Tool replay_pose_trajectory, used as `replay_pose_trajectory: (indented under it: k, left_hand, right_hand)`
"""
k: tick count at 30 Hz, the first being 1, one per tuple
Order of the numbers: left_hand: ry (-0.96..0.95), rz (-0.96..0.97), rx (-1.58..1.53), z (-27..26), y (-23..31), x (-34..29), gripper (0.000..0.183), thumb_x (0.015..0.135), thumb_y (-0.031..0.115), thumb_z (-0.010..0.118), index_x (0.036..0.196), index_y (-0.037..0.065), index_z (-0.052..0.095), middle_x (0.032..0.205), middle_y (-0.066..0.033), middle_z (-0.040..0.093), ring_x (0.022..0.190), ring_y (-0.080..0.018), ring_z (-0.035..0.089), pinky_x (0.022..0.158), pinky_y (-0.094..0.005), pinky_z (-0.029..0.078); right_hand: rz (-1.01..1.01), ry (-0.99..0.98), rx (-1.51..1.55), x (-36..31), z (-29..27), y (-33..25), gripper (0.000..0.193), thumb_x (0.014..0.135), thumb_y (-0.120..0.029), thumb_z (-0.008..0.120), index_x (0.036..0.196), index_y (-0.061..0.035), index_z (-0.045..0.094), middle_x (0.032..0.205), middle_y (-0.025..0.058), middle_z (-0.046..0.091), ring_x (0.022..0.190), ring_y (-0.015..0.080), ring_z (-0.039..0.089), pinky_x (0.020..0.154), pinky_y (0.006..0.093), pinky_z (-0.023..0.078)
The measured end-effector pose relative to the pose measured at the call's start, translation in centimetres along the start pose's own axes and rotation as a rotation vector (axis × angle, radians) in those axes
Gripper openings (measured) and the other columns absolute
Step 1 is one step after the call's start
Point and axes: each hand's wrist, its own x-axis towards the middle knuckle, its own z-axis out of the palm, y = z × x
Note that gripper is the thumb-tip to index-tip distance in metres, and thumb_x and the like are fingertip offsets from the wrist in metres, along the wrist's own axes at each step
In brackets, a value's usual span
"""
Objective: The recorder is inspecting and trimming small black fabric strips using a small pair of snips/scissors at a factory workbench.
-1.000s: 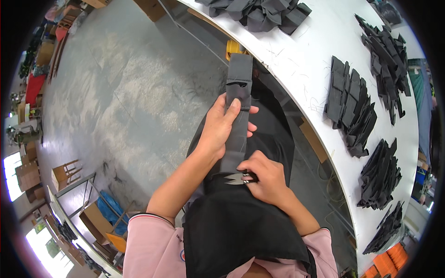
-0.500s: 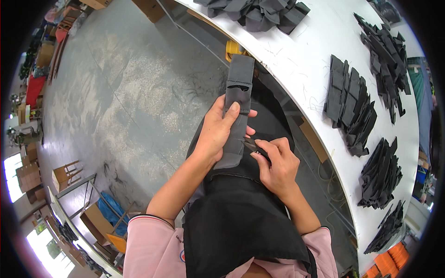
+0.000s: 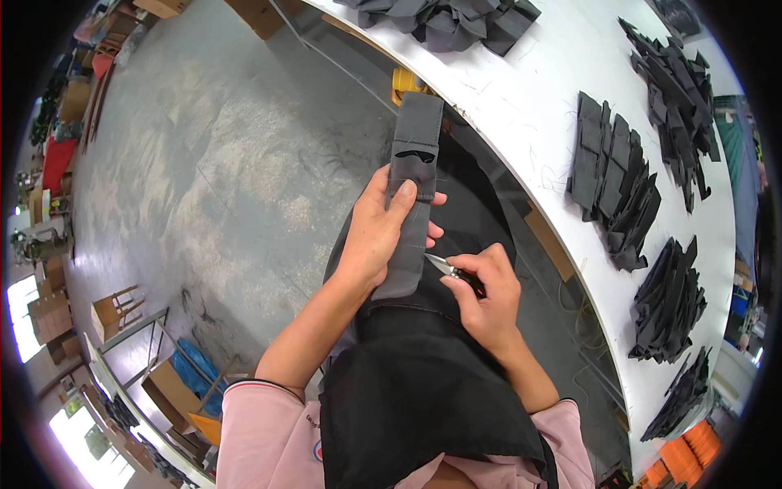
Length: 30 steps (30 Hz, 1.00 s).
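Your left grip (image 3: 377, 228) is closed on the strap (image 3: 412, 236), thumb on top, probably to steady it; your right grip (image 3: 490, 285) wraps the scissors (image 3: 441, 265), tips toward ten o'clock.

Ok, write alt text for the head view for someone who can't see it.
A person's left hand grips a dark grey fabric strap while the right hand holds thread snips, their tips close to the strap's right edge. Dark fabric pieces lie piled on a white table at the right.
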Motion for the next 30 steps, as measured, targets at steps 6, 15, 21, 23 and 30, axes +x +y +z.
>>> replay_pose_trajectory:
  k: [6, 15, 21, 23, 30]
  left_hand:
    - [-0.024, 0.006, -0.010, 0.1, -0.1, 0.0, 0.034, 0.098, 0.026, 0.049, 0.124, 0.005, 0.042, 0.102, -0.0144, 0.064, 0.068, -0.0167, 0.064, 0.059, -0.0286, 0.054]
    - [-0.011, -0.031, -0.091, 0.1, 0.0, -0.1, 0.033, 0.098, 0.028, 0.049, 0.122, 0.006, 0.044, 0.102, -0.0140, 0.064, 0.071, -0.0168, 0.063, 0.061, -0.0298, 0.054]
    - [-0.009, -0.035, -0.107, 0.5, 0.1, -0.2, 0.035, 0.098, 0.030, 0.049, 0.122, 0.004, 0.043, 0.102, -0.0139, 0.064, 0.071, -0.0170, 0.063, 0.062, -0.0294, 0.054]
    - [-0.010, -0.034, -0.115, 0.4, 0.1, -0.1, 0.036, 0.098, 0.030, 0.049, 0.122, 0.004, 0.043, 0.102, -0.0139, 0.064, 0.071, -0.0170, 0.063, 0.062, -0.0291, 0.054]
    - [-0.003, -0.042, -0.100, 0.3, 0.2, -0.2, 0.038, 0.098, 0.031, 0.048, 0.123, 0.004, 0.042, 0.102, -0.0147, 0.064, 0.071, -0.0172, 0.064, 0.062, -0.0295, 0.054]
  right_hand:
    - [0.059, -0.154, 0.260, 1.6, 0.2, 0.5, 0.035, 0.065, 0.002, 0.075, 0.096, -0.0053, 0.062, 0.077, 0.0040, 0.044, 0.064, 0.0136, 0.042, 0.059, 0.0258, 0.040]
    - [0.069, -0.134, -0.089, 1.6, -0.1, -1.3, 0.028, 0.071, -0.007, 0.073, 0.095, -0.0058, 0.057, 0.084, 0.0083, 0.049, 0.061, 0.0234, 0.054, 0.051, 0.0322, 0.043]
    - [-0.130, -0.066, -0.136, 1.7, 0.9, -0.6, 0.026, 0.069, -0.007, 0.075, 0.090, -0.0059, 0.060, 0.082, 0.0085, 0.050, 0.058, 0.0235, 0.054, 0.050, 0.0312, 0.043]
    - [-0.179, -0.062, -0.183, 1.8, 1.1, -0.4, 0.026, 0.068, -0.007, 0.076, 0.089, -0.0053, 0.061, 0.080, 0.0083, 0.050, 0.057, 0.0225, 0.054, 0.050, 0.0307, 0.043]
    - [-0.177, 0.003, -0.130, 1.0, 1.2, 0.0, 0.023, 0.069, -0.006, 0.076, 0.087, -0.0039, 0.061, 0.078, 0.0068, 0.049, 0.055, 0.0184, 0.051, 0.049, 0.0275, 0.041]
